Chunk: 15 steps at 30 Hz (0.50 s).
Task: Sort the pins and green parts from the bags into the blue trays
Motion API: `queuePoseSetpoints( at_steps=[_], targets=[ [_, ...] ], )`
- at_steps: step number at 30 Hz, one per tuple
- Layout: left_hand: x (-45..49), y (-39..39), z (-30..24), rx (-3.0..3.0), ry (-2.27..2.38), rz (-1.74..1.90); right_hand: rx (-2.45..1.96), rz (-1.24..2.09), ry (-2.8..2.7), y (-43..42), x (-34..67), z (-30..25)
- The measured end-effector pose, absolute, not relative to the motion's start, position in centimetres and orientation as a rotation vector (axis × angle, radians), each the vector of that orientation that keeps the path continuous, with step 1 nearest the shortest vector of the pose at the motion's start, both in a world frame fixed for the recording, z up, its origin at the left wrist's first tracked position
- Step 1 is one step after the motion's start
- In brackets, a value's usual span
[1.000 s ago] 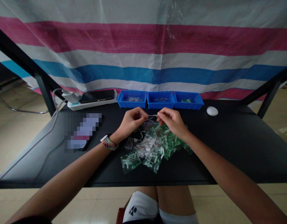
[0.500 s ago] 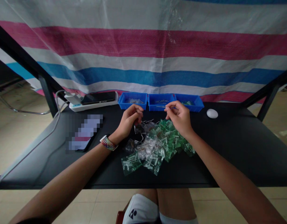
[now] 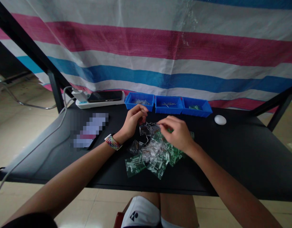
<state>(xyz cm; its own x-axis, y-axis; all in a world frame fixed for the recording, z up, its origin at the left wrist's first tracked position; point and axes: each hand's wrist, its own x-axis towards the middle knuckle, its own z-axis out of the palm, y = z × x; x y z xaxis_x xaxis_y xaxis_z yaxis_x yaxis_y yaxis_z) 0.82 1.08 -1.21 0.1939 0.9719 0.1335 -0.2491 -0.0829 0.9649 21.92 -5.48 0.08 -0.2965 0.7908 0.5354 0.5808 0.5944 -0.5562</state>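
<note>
My left hand [image 3: 134, 121] hovers at the left edge of the pile, its fingers curled inward; whatever they hold, if anything, is hidden. My right hand [image 3: 176, 132] reaches over the pile from the right, thumb and fingertips pinched together at the loose thin metal pins [image 3: 150, 127]. What sits between those fingertips is too small to make out. Below the hands lie clear plastic packets [image 3: 152, 152] with small parts inside. Green plastic packets [image 3: 134, 165] are heaped with them, some partly covered by my right hand.
Along the back stand a blue bin with clear packets [image 3: 130, 106], a blue bin with metal pins [image 3: 160, 110] and a blue bin with green packets [image 3: 204, 112]. A white oval object [image 3: 220, 120] lies right. A phone [image 3: 105, 96] rests on a white power strip [image 3: 83, 105]; another phone [image 3: 92, 131] lies left.
My right hand has moved down and left from the middle bin to the loose pins; the thin pin it held no longer shows in it. My left hand stays nearly in place. The view has shifted slightly.
</note>
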Motion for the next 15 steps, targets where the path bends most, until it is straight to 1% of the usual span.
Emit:
queuePoseSetpoints(
  at_steps=[3, 6, 11, 15],
  targets=[
    [0.7, 1.3, -1.2, 1.164, 0.825, 1.254, -0.853, 0.344, -2.367, -8.4, 18.4, 0.4],
    [0.6, 1.3, -1.1, 1.156, 0.818, 1.259, -0.806, 0.322, -2.523, -9.9, 16.5, -0.2],
    [0.8, 1.0, -0.8, 1.161, 0.818, 1.257, -0.799, 0.302, -2.537, -9.6, 16.2, -1.6],
    [0.8, 1.1, -1.1, 1.182, 0.810, 1.259, -0.675, 0.257, -2.503, -8.8, 16.5, -1.6]
  ],
)
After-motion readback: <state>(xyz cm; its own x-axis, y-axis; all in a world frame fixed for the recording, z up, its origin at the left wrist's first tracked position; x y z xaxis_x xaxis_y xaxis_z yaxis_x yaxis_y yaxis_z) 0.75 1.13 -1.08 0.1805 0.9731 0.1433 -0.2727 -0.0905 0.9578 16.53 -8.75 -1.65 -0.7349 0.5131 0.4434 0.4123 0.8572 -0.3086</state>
